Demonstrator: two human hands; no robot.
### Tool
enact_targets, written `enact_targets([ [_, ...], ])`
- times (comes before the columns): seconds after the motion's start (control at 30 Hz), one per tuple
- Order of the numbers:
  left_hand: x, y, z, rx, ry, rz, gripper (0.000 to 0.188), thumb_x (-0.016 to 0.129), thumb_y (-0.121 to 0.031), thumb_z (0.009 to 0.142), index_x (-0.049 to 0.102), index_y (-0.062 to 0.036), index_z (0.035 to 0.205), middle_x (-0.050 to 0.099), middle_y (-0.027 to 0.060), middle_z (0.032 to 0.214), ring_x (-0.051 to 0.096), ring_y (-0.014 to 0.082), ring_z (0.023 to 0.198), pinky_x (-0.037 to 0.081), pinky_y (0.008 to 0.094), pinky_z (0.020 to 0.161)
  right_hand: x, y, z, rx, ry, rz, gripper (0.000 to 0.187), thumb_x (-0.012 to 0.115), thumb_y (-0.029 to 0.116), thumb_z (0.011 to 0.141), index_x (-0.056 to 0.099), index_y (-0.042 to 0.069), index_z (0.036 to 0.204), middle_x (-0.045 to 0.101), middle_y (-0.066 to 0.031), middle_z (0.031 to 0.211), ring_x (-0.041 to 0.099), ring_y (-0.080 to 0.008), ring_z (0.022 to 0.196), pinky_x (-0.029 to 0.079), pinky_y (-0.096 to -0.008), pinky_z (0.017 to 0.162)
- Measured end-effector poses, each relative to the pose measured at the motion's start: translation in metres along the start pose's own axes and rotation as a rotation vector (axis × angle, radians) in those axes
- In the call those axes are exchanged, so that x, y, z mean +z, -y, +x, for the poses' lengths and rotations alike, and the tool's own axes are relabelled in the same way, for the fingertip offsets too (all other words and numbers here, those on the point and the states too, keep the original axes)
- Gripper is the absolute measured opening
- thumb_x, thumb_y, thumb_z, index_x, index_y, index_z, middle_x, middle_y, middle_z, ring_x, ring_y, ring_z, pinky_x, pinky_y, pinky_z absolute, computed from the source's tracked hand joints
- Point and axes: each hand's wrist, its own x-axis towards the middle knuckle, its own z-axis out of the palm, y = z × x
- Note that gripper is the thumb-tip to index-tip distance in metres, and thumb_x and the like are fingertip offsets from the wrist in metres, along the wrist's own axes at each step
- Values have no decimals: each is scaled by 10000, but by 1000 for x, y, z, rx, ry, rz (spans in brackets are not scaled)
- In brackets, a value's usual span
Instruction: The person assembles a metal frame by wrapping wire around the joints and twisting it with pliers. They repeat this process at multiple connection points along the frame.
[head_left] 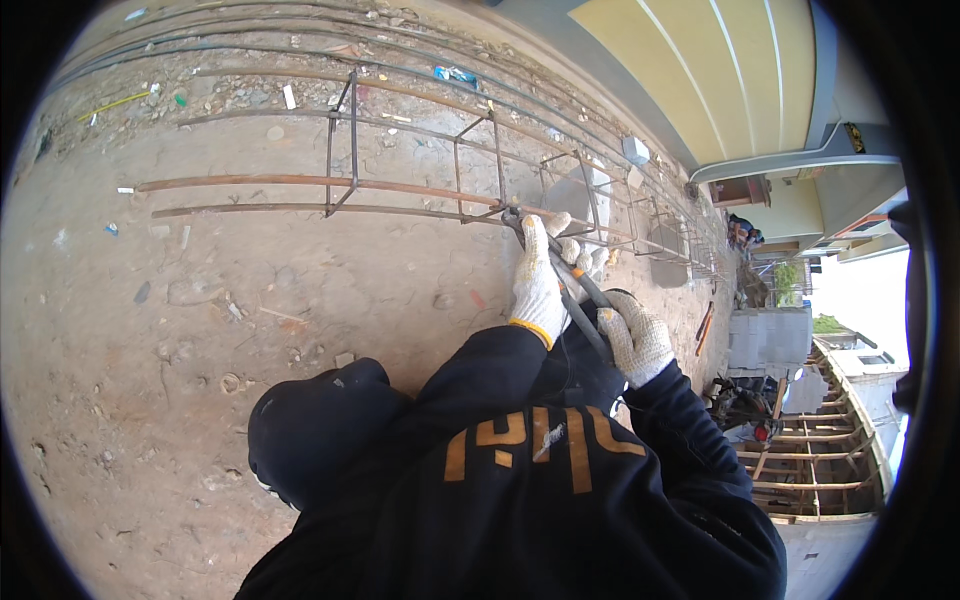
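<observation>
A long pair of pincers with grey handles and an orange band runs diagonally between my gloved hands. My left hand, in a white knit glove with a yellow cuff edge, is closed around the tool close to its head. My right hand, gloved in white too, is wrapped round the handles lower down. The pincers' head meets a rusty rebar cage at a corner where a square stirrup crosses a long bar. My left fingers partly cover that joint, so I cannot tell what the jaws grip.
The cage stretches right, along bare dirt ground strewn with rubble. Loose long bars lie beyond it. A pale bucket-like block stands by a yellow wall. A person crouches far off; a motorcycle is at right.
</observation>
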Motion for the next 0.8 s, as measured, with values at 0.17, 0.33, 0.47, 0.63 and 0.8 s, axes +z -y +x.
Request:
enact_targets([
  [0.17,5,7,1,41,-44,22,489,554,-592,923,556,-103,905,411,7,599,420,182,544,437,365,586,2,28,-9,-89,17,-481,774,799,381,717,494,-20,1304,609,-217,1070,628,-355,937,512,-420,829],
  [0.33,-2,11,0,108,-116,100,301,702,-393,899,579,-119,876,460,-19,659,478,131,610,485,316,619,21,8,13,106,32,-279,403,780,319,759,607,24,973,637,-121,749,620,-327,661,512,-393,635],
  [0.47,-10,2,0,-17,71,-10,172,699,-202,903,623,-50,932,521,28,686,521,197,575,552,433,665,0,-27,31,882,720,951,212,720,204,888,609,68,768,527,2,582,429,-80,391,276,-192,352],
  [0.63,-9,9,16,6,-24,64,180,645,-213,946,637,-36,975,396,-34,592,365,94,512,335,257,499,-16,-8,27,373,494,301,420,820,309,790,621,-6,985,611,-64,694,596,-174,548,482,-255,498],
  [0.8,1,23,26,157,-251,205,180,643,-218,921,561,-64,873,552,29,687,516,118,514,429,261,451,22,12,5,165,74,-564,828,706,187,702,333,-74,1395,555,-259,1162,545,-431,1094,430,-492,968],
])
